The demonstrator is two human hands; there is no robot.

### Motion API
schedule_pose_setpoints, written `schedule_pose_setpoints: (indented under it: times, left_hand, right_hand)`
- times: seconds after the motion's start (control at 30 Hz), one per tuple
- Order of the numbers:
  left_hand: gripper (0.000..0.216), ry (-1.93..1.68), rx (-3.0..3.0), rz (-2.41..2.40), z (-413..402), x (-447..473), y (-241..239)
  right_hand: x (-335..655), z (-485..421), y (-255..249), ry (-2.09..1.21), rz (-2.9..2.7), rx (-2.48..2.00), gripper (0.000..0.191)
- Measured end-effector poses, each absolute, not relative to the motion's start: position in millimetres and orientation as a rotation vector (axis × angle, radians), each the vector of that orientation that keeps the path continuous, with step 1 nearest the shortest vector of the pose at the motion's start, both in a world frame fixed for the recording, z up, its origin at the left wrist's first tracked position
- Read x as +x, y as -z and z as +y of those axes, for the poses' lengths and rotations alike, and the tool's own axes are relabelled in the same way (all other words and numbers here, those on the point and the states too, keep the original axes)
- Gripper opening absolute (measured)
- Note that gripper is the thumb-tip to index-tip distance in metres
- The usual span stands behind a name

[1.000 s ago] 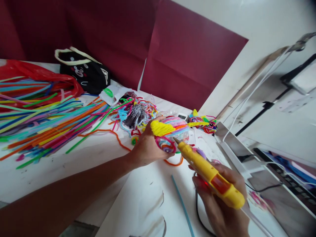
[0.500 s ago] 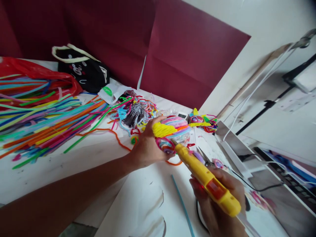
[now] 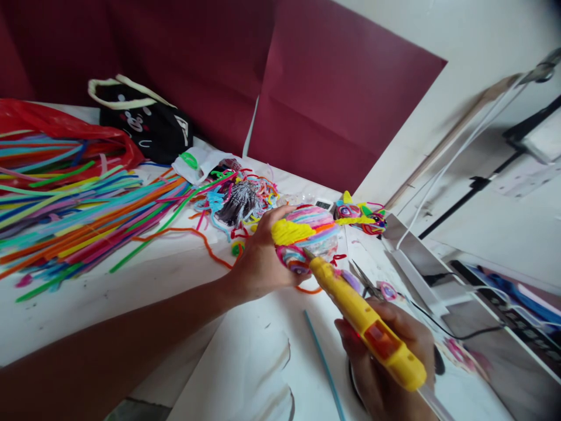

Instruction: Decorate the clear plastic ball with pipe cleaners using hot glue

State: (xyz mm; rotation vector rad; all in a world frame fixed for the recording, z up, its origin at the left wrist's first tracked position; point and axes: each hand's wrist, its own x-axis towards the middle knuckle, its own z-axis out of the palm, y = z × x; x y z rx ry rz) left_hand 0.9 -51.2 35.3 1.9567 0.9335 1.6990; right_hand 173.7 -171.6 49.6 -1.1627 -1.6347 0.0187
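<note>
- Head view: we are steadying a pipe-cleaner-covered ball [image 3: 319, 234] just above the table [image 3: 258, 351], near the middle of our view, with our left hand [image 3: 263, 251] curving around its near side; our thumb is partly hidden beneath it.
- We are probably gripping from that side so the coiled pipe-cleaner disc [image 3: 289, 255] is facing our tool, below the yellow pipe-cleaner bundle [image 3: 291, 232].
- Our right hand [image 3: 380, 371] is closing around a yellow hot glue gun [image 3: 362, 316], apparently low on its body to be clear of the hot end; a translucent glue stick [image 3: 437, 403] is protruding behind.
- We are angling its nozzle [image 3: 307, 254] at the disc's edge, likely for precise aim; whether it is touching, we cannot tell.
- Loose pipe cleaners [image 3: 100, 225] are fanning out at the left beside a red plastic bag [image 3: 52, 120], presumably within easy reach.
- One light-blue pipe cleaner [image 3: 324, 363] is lying alone between our forearms.
- Scissors [image 3: 368, 282] are resting beyond the glue gun, perhaps for handy trimming, and a similar decorated ball [image 3: 348, 210] is sitting farther back, possibly as a pattern.
</note>
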Motion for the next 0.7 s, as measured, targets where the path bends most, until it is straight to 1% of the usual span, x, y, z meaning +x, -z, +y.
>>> schedule_pose_setpoints:
  times: [0.17,0.4,0.57,0.63,0.7]
  left_hand:
    - [0.102,-1.702,1.924,0.928,-52,1,-35]
    - [0.099,-1.699,1.904,0.902,-53,2,-38]
    - [0.105,-1.698,1.9,0.918,-54,1,-38]
    - [0.107,-1.698,1.896,0.909,-53,1,-37]
    - [0.108,-1.703,1.89,0.894,-52,1,-36]
  right_hand:
    - [178,-170,-43,-0.026,-1.589,-1.169,0.012]
    - [197,-164,-36,0.004,-1.676,-1.089,0.021]
    - [199,-167,-37,-0.032,-1.714,-1.061,0.029]
    - [199,-168,-38,-0.037,-1.714,-1.045,0.03]
    - [198,-168,-40,-0.043,-1.721,-1.057,0.024]
